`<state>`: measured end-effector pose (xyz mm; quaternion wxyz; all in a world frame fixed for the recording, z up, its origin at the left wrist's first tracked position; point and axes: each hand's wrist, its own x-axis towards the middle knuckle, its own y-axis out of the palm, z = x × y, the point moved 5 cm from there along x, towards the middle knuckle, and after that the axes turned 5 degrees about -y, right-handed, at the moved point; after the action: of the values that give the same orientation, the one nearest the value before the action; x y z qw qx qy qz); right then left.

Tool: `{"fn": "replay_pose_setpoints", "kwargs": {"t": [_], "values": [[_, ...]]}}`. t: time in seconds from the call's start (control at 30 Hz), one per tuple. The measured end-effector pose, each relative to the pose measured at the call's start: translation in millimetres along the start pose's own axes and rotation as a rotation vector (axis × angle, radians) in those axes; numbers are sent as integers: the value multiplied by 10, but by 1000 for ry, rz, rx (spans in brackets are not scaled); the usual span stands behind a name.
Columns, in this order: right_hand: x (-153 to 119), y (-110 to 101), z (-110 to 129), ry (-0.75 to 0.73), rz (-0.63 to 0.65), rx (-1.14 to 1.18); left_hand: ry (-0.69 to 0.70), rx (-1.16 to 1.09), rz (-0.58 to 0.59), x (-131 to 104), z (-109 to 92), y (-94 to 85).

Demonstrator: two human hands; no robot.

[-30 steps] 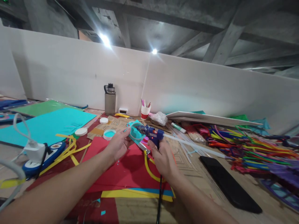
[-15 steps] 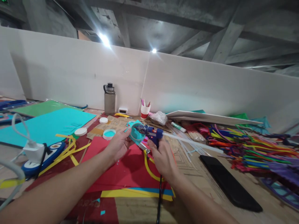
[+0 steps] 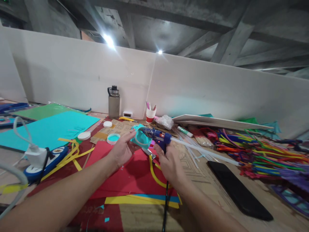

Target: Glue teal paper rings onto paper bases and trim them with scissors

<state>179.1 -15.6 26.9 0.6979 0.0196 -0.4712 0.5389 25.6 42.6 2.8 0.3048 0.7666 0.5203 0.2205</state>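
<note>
My left hand (image 3: pixel 124 149) grips a round turquoise paper piece (image 3: pixel 142 139) by its left side, its hollow facing me. A blue glue gun (image 3: pixel 161 138) is held in my right hand (image 3: pixel 170 161), its nozzle at the upper inside of the turquoise piece; whether it touches cannot be made out. A long clear glue stick (image 3: pixel 205 150) sticks out of the gun's back, and a black cord hangs below it. Under both hands lies red paper (image 3: pixel 116 177), with yellow-handled scissors (image 3: pixel 154 172) on it.
White lids (image 3: pixel 84 135) and turquoise card (image 3: pixel 58 127) lie on the left, beside a blue power strip (image 3: pixel 58 154). A bottle (image 3: pixel 114 104) and a pen cup (image 3: pixel 150 115) stand at the back. On the right are a black phone (image 3: pixel 238 190) and colourful pipe cleaners (image 3: pixel 260 151).
The turquoise piece has turned slightly in my left hand, showing more of its inside. The glue gun has shifted a little to the right with my right hand.
</note>
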Motion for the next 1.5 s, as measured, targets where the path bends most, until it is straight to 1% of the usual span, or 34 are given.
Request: {"fn": "replay_pose_setpoints", "kwargs": {"t": [0.07, 0.13, 0.23, 0.33, 0.47, 0.63, 0.73, 0.8, 0.9, 0.97, 1.07, 1.23, 1.5], "values": [[-6, 8, -2, -7, 17, -21, -9, 13, -53, 22, -6, -39], [-9, 18, 6, -19, 38, -22, -5, 42, -69, 46, -2, -61], [-10, 28, 26, -29, 55, -12, 24, 87, -54, 66, 5, -65], [-8, 18, 46, -32, 41, -50, 55, 106, -54, 57, 3, -51], [-9, -7, 50, -7, -2, -28, 81, 100, -65, 21, -6, -16], [-15, -3, 39, 20, -10, -32, 99, 75, -33, -17, -4, 31], [-16, 5, 43, 17, -10, -20, 80, 51, -20, -11, -10, 20], [-19, 12, 43, 6, -3, -6, 42, 38, -21, 11, -10, -9], [-28, 33, 21, 3, 22, 0, -13, 50, -60, 57, -3, -78], [-34, 54, 4, 7, 48, 17, -20, 85, -83, 81, 2, -112], [-35, 70, 4, 8, 56, 28, 3, 125, -82, 93, 11, -115], [-35, 62, 22, 16, 24, -29, 73, 100, -84, 87, 8, -81], [-39, 69, -17, 63, 23, -31, 106, 72, -138, 93, -17, -141]]}}
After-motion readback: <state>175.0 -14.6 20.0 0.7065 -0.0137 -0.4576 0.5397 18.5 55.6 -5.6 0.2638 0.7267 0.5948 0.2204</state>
